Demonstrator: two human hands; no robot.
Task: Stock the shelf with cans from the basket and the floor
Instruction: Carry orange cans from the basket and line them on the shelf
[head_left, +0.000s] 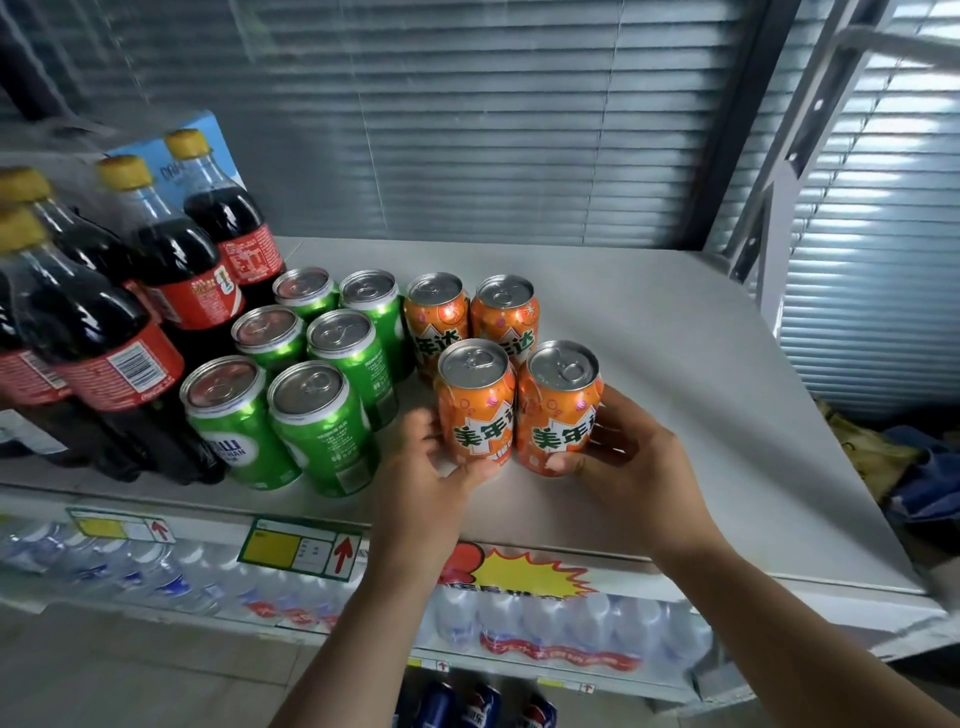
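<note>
Two orange cans stand side by side near the front of the white shelf (675, 364). My left hand (421, 483) curls round the left orange can (475, 400), thumb at its base. My right hand (628, 462) grips the right orange can (558, 405) from the right side. Both cans are upright and touch each other. Behind them stand two more orange cans (470, 312). To their left, several green cans (311, 374) stand in two rows. No basket or floor cans are in view.
Dark cola bottles (119, 322) with yellow caps crowd the shelf's left side. The shelf's right half is bare up to a metal upright (769, 249). Water bottle packs (545, 623) fill the shelf below; blue cans (478, 706) sit lower. Bags (893, 467) lie right.
</note>
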